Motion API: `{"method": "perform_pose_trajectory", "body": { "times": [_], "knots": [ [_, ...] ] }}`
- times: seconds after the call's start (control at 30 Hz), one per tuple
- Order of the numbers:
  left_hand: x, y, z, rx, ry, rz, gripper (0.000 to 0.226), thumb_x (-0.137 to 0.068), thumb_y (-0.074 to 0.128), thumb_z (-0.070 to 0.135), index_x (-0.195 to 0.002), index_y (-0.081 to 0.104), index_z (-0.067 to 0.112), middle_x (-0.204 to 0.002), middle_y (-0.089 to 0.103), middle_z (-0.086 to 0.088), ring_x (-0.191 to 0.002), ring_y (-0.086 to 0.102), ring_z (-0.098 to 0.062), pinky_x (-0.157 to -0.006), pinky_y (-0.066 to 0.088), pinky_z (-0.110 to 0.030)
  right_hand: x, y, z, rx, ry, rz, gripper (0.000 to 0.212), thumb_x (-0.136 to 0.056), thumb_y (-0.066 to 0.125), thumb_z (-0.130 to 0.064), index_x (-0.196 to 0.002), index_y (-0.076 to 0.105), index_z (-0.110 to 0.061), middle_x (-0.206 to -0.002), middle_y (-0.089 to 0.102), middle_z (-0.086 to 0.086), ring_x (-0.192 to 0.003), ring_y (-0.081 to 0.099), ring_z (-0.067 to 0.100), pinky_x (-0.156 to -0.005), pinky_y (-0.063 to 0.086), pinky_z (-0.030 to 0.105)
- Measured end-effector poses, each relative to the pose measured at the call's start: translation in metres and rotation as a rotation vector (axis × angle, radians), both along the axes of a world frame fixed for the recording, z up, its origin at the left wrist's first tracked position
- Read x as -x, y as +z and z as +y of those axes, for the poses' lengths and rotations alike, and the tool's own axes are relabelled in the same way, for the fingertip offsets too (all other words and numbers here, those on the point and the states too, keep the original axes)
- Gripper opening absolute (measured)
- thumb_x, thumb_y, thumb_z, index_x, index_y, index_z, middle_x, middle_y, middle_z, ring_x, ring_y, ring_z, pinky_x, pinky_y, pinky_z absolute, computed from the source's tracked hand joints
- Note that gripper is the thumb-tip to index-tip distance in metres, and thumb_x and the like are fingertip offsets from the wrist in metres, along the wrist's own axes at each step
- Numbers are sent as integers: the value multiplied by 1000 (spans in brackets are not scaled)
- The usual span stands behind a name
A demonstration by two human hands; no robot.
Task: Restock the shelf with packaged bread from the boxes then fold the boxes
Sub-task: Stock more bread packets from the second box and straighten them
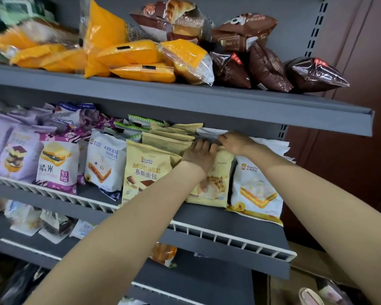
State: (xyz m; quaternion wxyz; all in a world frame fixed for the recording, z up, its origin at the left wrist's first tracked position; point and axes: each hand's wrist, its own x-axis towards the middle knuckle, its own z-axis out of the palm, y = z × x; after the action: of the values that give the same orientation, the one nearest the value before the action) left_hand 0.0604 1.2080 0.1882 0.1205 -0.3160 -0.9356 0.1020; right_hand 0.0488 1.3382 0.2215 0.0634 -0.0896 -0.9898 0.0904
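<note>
Reaching: both bare arms stretch up to the middle shelf [229, 227], a grey metal board with a white wire rail [233, 238] along its front edge.
Left hand [199, 154]: fingers curled over the top edge of a pale yellow bread pack [216, 183], holding it upright between its neighbours.
Right hand [234, 143]: fingers pinch the top of what seems a white pack [209, 133] behind the yellow one; the grip is partly hidden, so which pack it has is not sure.
Task thing: the yellow pack stands on the middle shelf, just beside a Mousse pack [145, 172] on its left and touching a white toast pack [255, 188] on its right.
Middle row, left: purple and white packs [57, 166] stand in file, blurred at the far edge.
Top shelf [185, 95]: orange packs [130, 56] heaped loosely, dark brown packs [266, 67] beside them on the right.
Lower shelf [59, 243]: a few clear-wrapped packs [51, 225] lie flat.
Room: grey slotted upright [316, 27] at the shelf's right, dark reddish-brown wall panel [361, 150] behind it.
Floor side: a cardboard box [306, 263] shows at lower right, under the right forearm.
</note>
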Motion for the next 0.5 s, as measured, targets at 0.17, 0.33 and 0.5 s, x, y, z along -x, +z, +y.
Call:
{"method": "perform_pose_trajectory", "body": {
  "times": [0.17,0.33,0.5],
  "knots": [
    [-6,21,-14,53,10,74,110,-71,74,52,-150,12,6,-158,6,-14,-146,-2,-30,-118,1,-38,-6,-5,-2,-21,-12,-3,33,-98,35,-13,-68,46,-10,-76,47,8,-77,47,24,-59,34,26],
    [-3,41,-66,-349,-67,-31,40,-93,52,31,-131,51,19,-143,43,-4,-131,38,-26,-107,34,-35,-19,-5,-20,32,31,161,32,-100,34,-23,-108,61,-9,-117,63,16,-107,57,34,-83,46,35],
    [10,16,-145,-479,-147,-75,77,-79,64,46,-144,33,18,-150,34,-8,-140,27,-22,-112,24,-30,-49,-7,-71,10,234,242,42,-98,41,-27,-140,44,-22,-149,40,4,-136,34,27,-109,29,34]
  ]
}}
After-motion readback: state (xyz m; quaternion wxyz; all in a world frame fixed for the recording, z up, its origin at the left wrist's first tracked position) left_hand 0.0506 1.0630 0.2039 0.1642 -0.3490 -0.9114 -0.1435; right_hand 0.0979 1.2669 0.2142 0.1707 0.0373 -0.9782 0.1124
